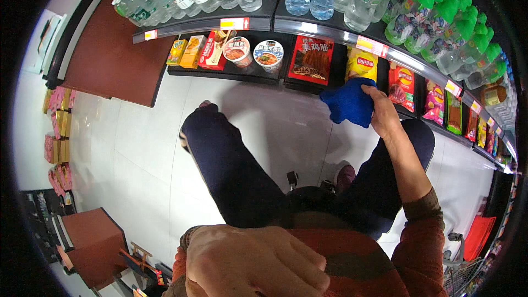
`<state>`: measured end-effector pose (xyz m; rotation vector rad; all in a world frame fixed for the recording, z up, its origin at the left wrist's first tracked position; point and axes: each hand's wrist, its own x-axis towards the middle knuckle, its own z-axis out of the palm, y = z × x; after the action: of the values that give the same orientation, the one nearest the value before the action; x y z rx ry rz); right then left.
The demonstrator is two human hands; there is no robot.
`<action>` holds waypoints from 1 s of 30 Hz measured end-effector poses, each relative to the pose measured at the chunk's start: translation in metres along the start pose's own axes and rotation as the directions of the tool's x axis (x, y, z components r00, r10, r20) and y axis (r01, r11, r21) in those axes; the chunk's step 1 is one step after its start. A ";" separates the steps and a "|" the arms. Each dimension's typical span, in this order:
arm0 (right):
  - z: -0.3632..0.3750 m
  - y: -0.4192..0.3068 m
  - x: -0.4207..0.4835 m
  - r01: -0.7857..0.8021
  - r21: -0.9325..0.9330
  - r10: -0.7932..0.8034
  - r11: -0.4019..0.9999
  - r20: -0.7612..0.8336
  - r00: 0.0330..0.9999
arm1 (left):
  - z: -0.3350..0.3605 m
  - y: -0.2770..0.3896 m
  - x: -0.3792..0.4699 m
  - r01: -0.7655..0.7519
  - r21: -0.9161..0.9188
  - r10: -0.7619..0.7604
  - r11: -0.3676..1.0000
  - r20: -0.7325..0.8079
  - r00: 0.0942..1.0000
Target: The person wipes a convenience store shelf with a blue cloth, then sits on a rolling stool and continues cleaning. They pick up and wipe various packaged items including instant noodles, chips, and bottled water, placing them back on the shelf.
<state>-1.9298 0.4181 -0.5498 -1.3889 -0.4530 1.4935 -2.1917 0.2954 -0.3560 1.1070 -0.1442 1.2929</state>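
My right hand [383, 111] reaches forward over the floor and grips a bunched blue cloth [350, 101] by its right side. The cloth hangs in front of the low shelf and overlaps the bottom of a yellow Lay's chip bag [363, 64]; whether they touch is unclear. To the right of the hand stands a red Lay's bag [401, 86]. A red snack packet [311, 60] lies to the left of the cloth. Close to the camera, in front of my chest, is my left hand [251, 260], back upward, its fingers bent and their undersides hidden.
Bottled drinks [367, 0] fill the shelf above, behind a price rail [330, 31]. Instant-noodle cups [268, 55] and boxes [193, 51] stand lower left. My knees spread over white floor tiles [144, 144]. Brown cabinets [111, 45] stand left; a wire cart [462, 274] is lower right.
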 end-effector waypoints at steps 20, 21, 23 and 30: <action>-0.067 -0.004 -0.086 0.231 0.158 -0.246 0.960 0.078 0.966 | 0.077 -0.091 0.014 0.144 -0.032 -0.138 0.989 0.143 0.980; -0.071 -0.008 -0.089 0.010 0.355 -0.058 0.935 0.124 0.991 | 0.084 -0.094 0.014 0.147 -0.042 -0.140 0.988 0.138 0.980; -0.075 -0.013 -0.101 0.042 0.375 -0.085 0.926 0.098 0.992 | 0.096 -0.092 0.012 0.174 -0.048 -0.165 0.984 0.148 0.975; -0.072 -0.013 -0.122 0.238 0.303 -0.243 0.923 -0.019 0.970 | 0.056 -0.058 0.013 0.312 -0.130 -0.163 0.941 0.634 0.756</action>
<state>-1.8796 0.2970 -0.4949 -1.0376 -0.3727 1.3127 -2.1135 0.2723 -0.3521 1.2666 -0.6097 0.6214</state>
